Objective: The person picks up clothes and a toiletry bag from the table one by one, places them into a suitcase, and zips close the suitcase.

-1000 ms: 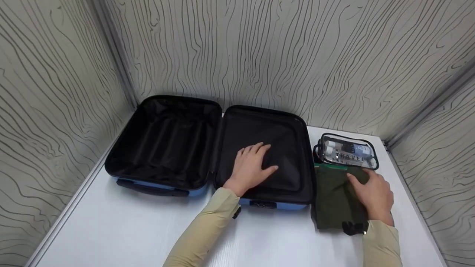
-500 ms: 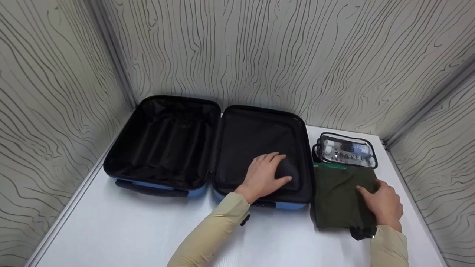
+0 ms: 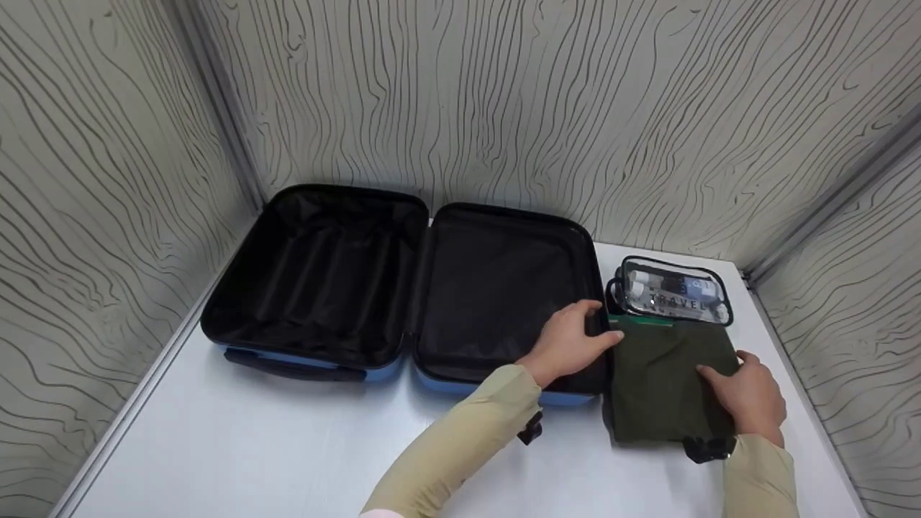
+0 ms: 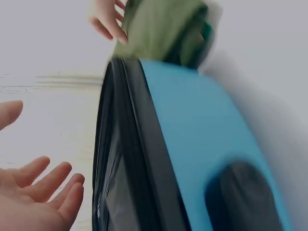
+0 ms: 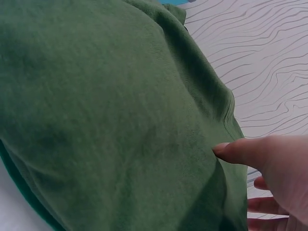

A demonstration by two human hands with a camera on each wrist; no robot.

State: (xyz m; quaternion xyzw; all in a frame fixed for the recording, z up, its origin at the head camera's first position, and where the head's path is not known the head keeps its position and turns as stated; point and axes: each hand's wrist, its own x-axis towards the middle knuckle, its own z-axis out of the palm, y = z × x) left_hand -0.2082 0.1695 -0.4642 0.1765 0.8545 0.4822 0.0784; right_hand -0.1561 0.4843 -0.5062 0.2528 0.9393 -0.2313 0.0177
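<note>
A folded dark green garment (image 3: 665, 381) lies on the table to the right of the open suitcase (image 3: 327, 280). My right hand (image 3: 752, 399) is at the garment's right edge. In the right wrist view its thumb (image 5: 240, 150) presses on top of the cloth, while the fingertips disappear behind the edge. My left hand (image 3: 568, 342) hovers over the right edge of the suitcase, fingers spread and holding nothing. From the left wrist the suitcase's blue side (image 4: 202, 120) shows beside that hand. Brighter green material (image 3: 651, 320) peeks out at the garment's far edge.
A clear travel pouch (image 3: 676, 291) with bottles inside stands just behind the garment. Patterned panels (image 3: 460, 108) enclose the white table (image 3: 252, 446) at the back and sides. The suitcase's left half has a handle (image 3: 295, 365) on its front.
My left hand has moved right, from above the suitcase's right half to its right edge. My right hand has shifted slightly right and toward me, to the garment's edge.
</note>
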